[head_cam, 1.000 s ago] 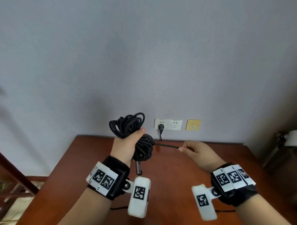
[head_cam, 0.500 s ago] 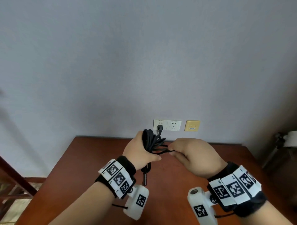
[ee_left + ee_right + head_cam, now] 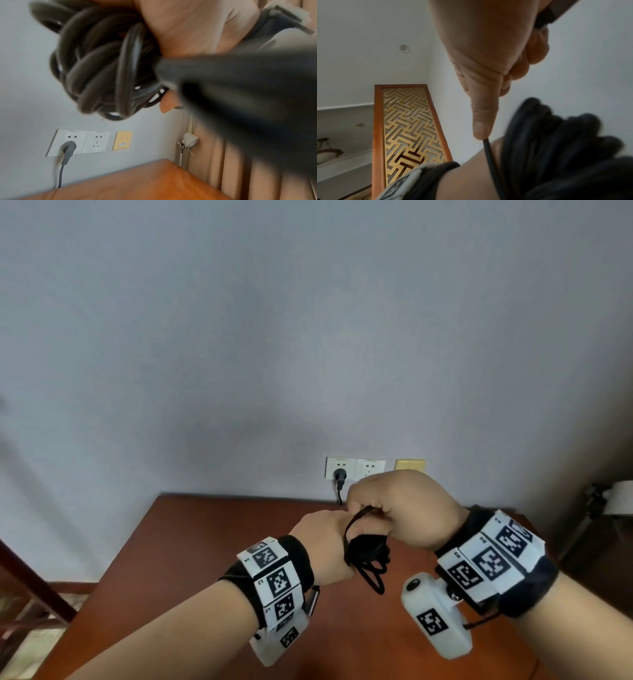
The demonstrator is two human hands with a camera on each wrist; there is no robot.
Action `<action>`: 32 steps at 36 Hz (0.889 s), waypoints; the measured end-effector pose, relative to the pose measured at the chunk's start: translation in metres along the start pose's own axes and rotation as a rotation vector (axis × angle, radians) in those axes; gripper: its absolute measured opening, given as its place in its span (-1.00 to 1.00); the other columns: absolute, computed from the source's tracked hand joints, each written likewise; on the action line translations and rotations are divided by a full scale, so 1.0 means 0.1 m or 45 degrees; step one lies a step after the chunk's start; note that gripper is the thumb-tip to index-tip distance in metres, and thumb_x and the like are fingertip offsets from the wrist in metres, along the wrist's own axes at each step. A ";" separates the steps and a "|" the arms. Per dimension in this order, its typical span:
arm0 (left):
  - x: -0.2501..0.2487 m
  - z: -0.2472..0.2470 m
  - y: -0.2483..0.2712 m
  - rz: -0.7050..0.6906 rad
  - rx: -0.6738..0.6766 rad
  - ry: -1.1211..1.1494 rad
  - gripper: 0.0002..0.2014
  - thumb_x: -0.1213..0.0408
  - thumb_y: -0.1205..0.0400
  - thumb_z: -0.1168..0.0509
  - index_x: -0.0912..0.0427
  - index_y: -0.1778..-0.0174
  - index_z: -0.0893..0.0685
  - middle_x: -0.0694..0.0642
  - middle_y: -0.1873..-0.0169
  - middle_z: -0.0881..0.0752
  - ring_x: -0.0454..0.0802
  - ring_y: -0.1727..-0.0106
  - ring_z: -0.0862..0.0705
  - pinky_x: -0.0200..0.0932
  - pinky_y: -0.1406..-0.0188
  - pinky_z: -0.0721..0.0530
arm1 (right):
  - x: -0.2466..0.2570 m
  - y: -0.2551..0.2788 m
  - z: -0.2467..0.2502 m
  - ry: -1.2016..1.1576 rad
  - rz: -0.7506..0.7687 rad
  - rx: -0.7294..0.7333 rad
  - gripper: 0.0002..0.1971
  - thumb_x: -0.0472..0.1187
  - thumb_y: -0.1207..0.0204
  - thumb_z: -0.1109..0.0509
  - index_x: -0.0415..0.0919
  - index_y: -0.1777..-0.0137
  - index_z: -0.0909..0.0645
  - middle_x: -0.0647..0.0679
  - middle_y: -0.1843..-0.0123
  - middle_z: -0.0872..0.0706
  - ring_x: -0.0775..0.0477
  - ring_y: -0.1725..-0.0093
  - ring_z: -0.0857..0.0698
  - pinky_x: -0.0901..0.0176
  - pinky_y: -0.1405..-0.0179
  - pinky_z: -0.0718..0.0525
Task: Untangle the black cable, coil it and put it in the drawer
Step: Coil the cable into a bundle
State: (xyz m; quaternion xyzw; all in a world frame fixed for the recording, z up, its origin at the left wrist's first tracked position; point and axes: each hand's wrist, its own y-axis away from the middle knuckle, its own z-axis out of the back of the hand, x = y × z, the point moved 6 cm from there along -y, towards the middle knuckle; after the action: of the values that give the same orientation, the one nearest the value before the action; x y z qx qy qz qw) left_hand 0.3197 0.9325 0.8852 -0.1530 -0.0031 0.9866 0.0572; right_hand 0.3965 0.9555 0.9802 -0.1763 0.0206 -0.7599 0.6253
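Both hands (image 3: 363, 529) lower, cable (image 3: 368, 553) now bundled

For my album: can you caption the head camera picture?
Left hand grips the coiled black cable; right hand pinches one strand.

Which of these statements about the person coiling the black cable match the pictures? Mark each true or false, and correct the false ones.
1. The left hand grips a bundle of black cable. True.
2. The right hand hangs idle, apart from the cable. False: it pinches a strand, close against the left hand.
3. The bundle rests on the wooden table. False: both hands hold it in the air above the table.
4. A dark plug sits in the left wall socket. True.
5. A yellow wall plate is right of the white sockets. True.
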 end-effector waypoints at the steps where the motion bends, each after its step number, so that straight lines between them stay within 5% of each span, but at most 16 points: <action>1: -0.02 0.02 0.01 -0.033 0.000 0.004 -0.80 0.17 -0.35 -0.34 -0.05 0.18 -0.47 -0.08 0.37 -0.51 -0.03 0.33 -0.54 -0.21 0.37 -0.49 | -0.06 0.00 -0.01 -0.061 -0.019 -0.004 -0.67 0.18 -0.35 -0.18 -0.05 0.26 -0.60 0.11 0.32 -0.62 0.06 0.32 -0.56 0.14 0.36 -0.55; 4: -0.11 0.09 0.05 -0.151 0.019 -0.042 -0.69 0.23 -0.35 -0.41 -0.01 0.20 -0.37 -0.08 0.40 -0.44 -0.09 0.41 -0.45 -0.24 0.45 -0.35 | -0.26 0.03 -0.08 -0.303 -0.073 0.015 -0.85 0.04 -0.47 -0.43 -0.01 0.21 -0.63 0.11 0.26 -0.66 0.14 0.22 -0.62 0.28 0.20 -0.58; 7: -0.21 0.17 0.11 -0.232 0.053 0.027 -0.65 0.31 -0.36 -0.45 0.01 0.30 -0.34 -0.08 0.45 -0.43 -0.10 0.45 -0.43 -0.26 0.53 -0.33 | -0.45 0.09 -0.16 -0.502 -0.167 -0.012 -0.87 -0.09 -0.48 -0.47 -0.14 0.17 -0.69 0.05 0.22 -0.71 0.14 0.18 -0.66 0.33 0.13 -0.60; 10: -0.29 0.28 0.17 -0.278 -0.003 0.502 -0.69 0.34 -0.35 -0.52 0.09 0.13 -0.53 0.00 0.31 -0.61 -0.05 0.33 -0.59 -0.10 0.34 -0.63 | -0.55 0.16 -0.20 -0.632 -0.256 -0.117 -0.79 0.00 -0.51 -0.38 -0.12 0.23 -0.63 -0.03 0.29 -0.69 -0.02 0.27 -0.65 0.16 0.22 -0.60; 13: -0.21 0.34 0.21 -0.187 -0.097 0.991 -0.59 0.35 -0.29 -0.54 -0.16 0.07 -0.62 -0.17 0.28 -0.67 -0.17 0.28 -0.64 -0.07 0.13 -0.71 | -0.62 0.20 -0.28 -0.676 -0.322 -0.198 -0.77 0.00 -0.53 -0.29 -0.06 0.31 -0.50 0.13 0.43 -0.56 0.19 0.39 -0.49 0.34 0.37 -0.46; 15: -0.16 0.34 0.22 -0.139 -0.131 1.213 -0.72 0.28 -0.28 -0.53 -0.04 0.14 -0.67 -0.14 0.27 -0.71 -0.09 0.19 -0.71 0.00 0.00 -0.73 | -0.64 0.22 -0.31 -0.644 -0.350 -0.225 -0.78 0.05 -0.51 -0.22 -0.02 0.29 -0.50 0.14 0.38 -0.58 0.19 0.35 -0.51 0.30 0.33 -0.49; 18: -0.05 0.37 0.23 -0.070 -0.205 1.558 -0.91 0.25 -0.32 -0.51 0.02 0.30 -0.75 0.04 0.30 -0.75 0.30 0.09 -0.76 0.14 -0.09 -0.72 | -0.61 0.27 -0.37 -0.447 -0.342 -0.145 -0.73 0.09 -0.59 -0.14 -0.04 0.13 -0.57 0.20 0.22 -0.71 0.22 0.17 -0.67 0.29 0.13 -0.59; 20: 0.03 0.35 0.22 0.009 -0.241 1.790 -0.97 0.31 -0.40 -0.47 0.10 0.31 -0.77 0.09 0.33 -0.75 0.23 0.13 -0.77 0.02 0.04 -0.73 | -0.57 0.29 -0.44 -0.308 -0.338 -0.085 -0.77 0.06 -0.67 -0.12 0.05 0.10 -0.55 0.27 0.23 -0.70 0.29 0.17 -0.66 0.33 0.15 -0.57; 23: 0.14 0.29 0.19 0.171 -0.280 2.042 -0.86 0.25 -0.45 -0.44 0.26 0.20 -0.71 0.21 0.33 -0.71 0.25 0.20 -0.75 0.01 0.14 -0.74 | -0.46 0.27 -0.50 -0.144 -0.333 -0.062 -0.68 0.12 -0.66 -0.02 -0.01 -0.01 -0.54 0.12 0.22 -0.69 0.04 0.20 -0.67 0.06 0.16 -0.59; 29: 0.28 0.19 0.13 0.344 -0.393 1.987 -0.76 0.19 -0.45 -0.45 0.28 0.09 -0.71 0.26 0.29 -0.71 0.24 0.21 -0.74 0.04 0.15 -0.72 | -0.31 0.21 -0.50 0.062 -0.323 -0.052 -0.49 0.16 -0.59 0.19 0.06 -0.30 -0.50 0.02 -0.12 -0.75 -0.07 -0.10 -0.72 -0.05 -0.07 -0.65; 32: 0.34 0.14 0.11 0.377 -0.468 1.807 -0.70 0.21 -0.49 -0.49 0.27 -0.09 -0.74 0.21 0.17 -0.79 0.16 0.13 -0.78 -0.01 0.07 -0.73 | -0.27 0.22 -0.54 0.273 -0.369 0.029 -0.47 0.14 -0.58 0.21 -0.04 -0.27 -0.48 -0.02 -0.01 -0.74 -0.12 0.01 -0.73 -0.02 0.04 -0.66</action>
State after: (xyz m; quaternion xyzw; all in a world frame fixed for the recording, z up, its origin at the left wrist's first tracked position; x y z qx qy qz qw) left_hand 0.2817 0.9256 0.8877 -0.7589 -0.1096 0.6316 -0.1143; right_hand 0.4057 0.9665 0.9178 -0.0882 0.0529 -0.8568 0.5053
